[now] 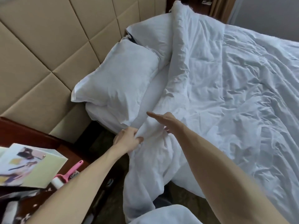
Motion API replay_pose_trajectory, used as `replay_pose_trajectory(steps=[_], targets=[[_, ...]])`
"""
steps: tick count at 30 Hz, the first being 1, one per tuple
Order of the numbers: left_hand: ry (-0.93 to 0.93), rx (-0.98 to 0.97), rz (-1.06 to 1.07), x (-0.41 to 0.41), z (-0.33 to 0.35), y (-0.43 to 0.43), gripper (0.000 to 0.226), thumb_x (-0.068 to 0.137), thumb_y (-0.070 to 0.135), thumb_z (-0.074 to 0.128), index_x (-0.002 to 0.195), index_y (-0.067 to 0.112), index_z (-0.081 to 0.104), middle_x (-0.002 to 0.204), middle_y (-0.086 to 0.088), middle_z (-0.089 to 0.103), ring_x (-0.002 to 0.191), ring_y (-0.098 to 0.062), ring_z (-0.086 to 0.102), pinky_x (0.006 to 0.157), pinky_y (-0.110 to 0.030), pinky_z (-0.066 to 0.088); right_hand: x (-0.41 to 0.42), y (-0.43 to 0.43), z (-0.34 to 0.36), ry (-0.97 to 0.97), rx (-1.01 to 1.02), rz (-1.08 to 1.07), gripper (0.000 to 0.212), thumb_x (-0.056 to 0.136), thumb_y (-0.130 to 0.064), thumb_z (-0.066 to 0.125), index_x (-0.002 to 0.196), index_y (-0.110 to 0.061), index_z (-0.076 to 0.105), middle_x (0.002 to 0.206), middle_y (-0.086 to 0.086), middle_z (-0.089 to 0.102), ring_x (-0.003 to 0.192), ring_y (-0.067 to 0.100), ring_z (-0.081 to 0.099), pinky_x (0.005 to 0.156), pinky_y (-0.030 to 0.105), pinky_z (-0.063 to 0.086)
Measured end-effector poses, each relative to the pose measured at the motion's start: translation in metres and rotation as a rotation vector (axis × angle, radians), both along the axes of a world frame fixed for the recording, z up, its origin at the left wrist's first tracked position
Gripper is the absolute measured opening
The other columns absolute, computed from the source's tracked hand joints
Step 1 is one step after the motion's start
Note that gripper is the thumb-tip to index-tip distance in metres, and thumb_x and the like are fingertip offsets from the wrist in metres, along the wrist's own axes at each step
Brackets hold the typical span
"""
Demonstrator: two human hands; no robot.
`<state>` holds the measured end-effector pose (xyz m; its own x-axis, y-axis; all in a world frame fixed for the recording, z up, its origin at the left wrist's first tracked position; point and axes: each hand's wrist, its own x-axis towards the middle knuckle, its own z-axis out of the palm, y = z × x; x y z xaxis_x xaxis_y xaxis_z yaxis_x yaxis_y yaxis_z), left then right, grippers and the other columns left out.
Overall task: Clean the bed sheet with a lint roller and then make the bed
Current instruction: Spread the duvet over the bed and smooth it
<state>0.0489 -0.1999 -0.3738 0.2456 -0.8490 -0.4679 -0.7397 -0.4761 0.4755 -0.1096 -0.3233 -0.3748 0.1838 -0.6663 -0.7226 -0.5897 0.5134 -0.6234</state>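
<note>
A white duvet lies wrinkled over most of the bed, one corner hanging off the near side. My left hand grips that corner at the bed's edge. Just to the right, my right hand hovers flat with straight fingers over the same fold. The white bed sheet shows in a strip between the duvet and the near pillow. A second pillow lies behind it against the headboard. The pink-handled lint roller lies on the nightstand at lower left.
A padded beige headboard fills the left and back. The dark wooden nightstand holds papers beside the roller. Dark carpet shows in the gap between nightstand and bed. A curtain hangs at the far top.
</note>
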Motion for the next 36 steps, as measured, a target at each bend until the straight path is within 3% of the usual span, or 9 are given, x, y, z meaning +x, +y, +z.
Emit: replay_pose_trajectory(steps=[3, 6, 9, 14, 21, 23, 26, 30, 36], targets=[[-0.014, -0.008, 0.018, 0.020, 0.013, -0.025, 0.017, 0.089, 0.036, 0.069, 0.075, 0.026, 0.067, 0.074, 0.007, 0.069, 0.071, -0.014, 0.067, 0.065, -0.033, 0.054, 0.042, -0.027, -0.010, 0.054, -0.051, 0.090, 0.036, 0.080, -0.036, 0.078, 0.076, -0.010, 0.054, 0.075, 0.004, 0.057, 0.065, 0.018, 0.058, 0.060, 0.029, 0.045], [0.016, -0.024, 0.072, 0.051, 0.025, -0.039, 0.022, 0.091, 0.035, 0.067, 0.070, 0.031, 0.065, 0.064, 0.013, 0.065, 0.064, -0.012, 0.062, 0.055, -0.029, 0.047, 0.085, -0.047, -0.010, 0.078, -0.150, 0.027, 0.010, 0.080, -0.012, 0.064, 0.082, -0.005, 0.057, 0.079, 0.010, 0.060, 0.084, 0.030, 0.065, 0.071, 0.033, 0.050], [0.086, -0.071, 0.172, 0.083, 0.040, -0.046, 0.037, 0.092, 0.035, 0.068, 0.056, 0.036, 0.059, 0.052, 0.015, 0.058, 0.056, -0.012, 0.059, 0.050, -0.027, 0.039, 0.137, -0.062, 0.011, 0.020, -0.214, -0.122, 0.032, 0.080, -0.016, 0.059, 0.111, -0.007, 0.060, 0.106, 0.014, 0.068, 0.103, 0.032, 0.065, 0.091, 0.034, 0.054], [0.142, -0.251, 0.303, 0.152, 0.096, -0.059, 0.017, 0.089, 0.028, 0.070, 0.072, 0.022, 0.068, 0.072, 0.005, 0.070, 0.070, -0.012, 0.066, 0.057, -0.029, 0.046, 0.241, -0.092, 0.084, -0.161, -0.296, -0.203, 0.036, 0.080, -0.014, 0.055, 0.115, -0.015, 0.058, 0.106, 0.011, 0.064, 0.100, 0.033, 0.062, 0.093, 0.039, 0.055], [0.090, -0.157, 0.255, 0.263, 0.087, -0.061, 0.012, 0.088, 0.026, 0.070, 0.080, 0.018, 0.072, 0.076, -0.004, 0.069, 0.073, -0.018, 0.065, 0.066, -0.035, 0.050, 0.318, -0.097, 0.100, -0.093, -0.347, 0.022, 0.013, 0.069, -0.016, 0.050, 0.081, -0.016, 0.055, 0.075, 0.003, 0.057, 0.076, 0.028, 0.061, 0.075, 0.033, 0.054], [0.040, -0.022, 0.247, 0.277, 0.059, -0.059, 0.011, 0.083, 0.031, 0.067, 0.089, 0.025, 0.074, 0.085, 0.002, 0.073, 0.083, -0.020, 0.068, 0.074, -0.037, 0.056, 0.321, -0.092, 0.088, -0.164, -0.270, 0.086, 0.008, 0.075, -0.009, 0.059, 0.082, -0.013, 0.058, 0.075, 0.006, 0.058, 0.071, 0.027, 0.059, 0.067, 0.033, 0.051], [-0.029, 0.144, 0.305, 0.288, 0.018, -0.056, 0.020, 0.073, 0.044, 0.059, 0.087, 0.034, 0.069, 0.101, 0.005, 0.071, 0.098, -0.024, 0.067, 0.084, -0.035, 0.054, 0.312, -0.082, 0.070, -0.294, -0.067, 0.256, 0.040, 0.085, -0.014, 0.070, 0.124, -0.019, 0.065, 0.101, 0.008, 0.067, 0.092, 0.022, 0.063, 0.085, 0.035, 0.054], [-0.006, 0.189, 0.252, 0.281, -0.017, -0.077, 0.011, 0.083, 0.039, 0.059, 0.086, 0.032, 0.067, 0.111, 0.003, 0.072, 0.106, -0.026, 0.065, 0.095, -0.039, 0.053, 0.270, -0.088, 0.053, -0.228, -0.018, 0.351, 0.035, 0.094, -0.019, 0.066, 0.129, -0.018, 0.063, 0.128, 0.015, 0.066, 0.108, 0.024, 0.063, 0.103, 0.040, 0.049], [0.073, 0.187, 0.110, 0.226, -0.033, -0.120, 0.017, 0.082, 0.041, 0.066, 0.094, 0.029, 0.070, 0.106, 0.003, 0.073, 0.105, -0.023, 0.067, 0.091, -0.031, 0.052, 0.166, -0.113, 0.025, -0.109, -0.042, 0.143, 0.042, 0.095, -0.018, 0.066, 0.136, -0.013, 0.060, 0.122, 0.011, 0.070, 0.113, 0.026, 0.066, 0.100, 0.039, 0.051]])
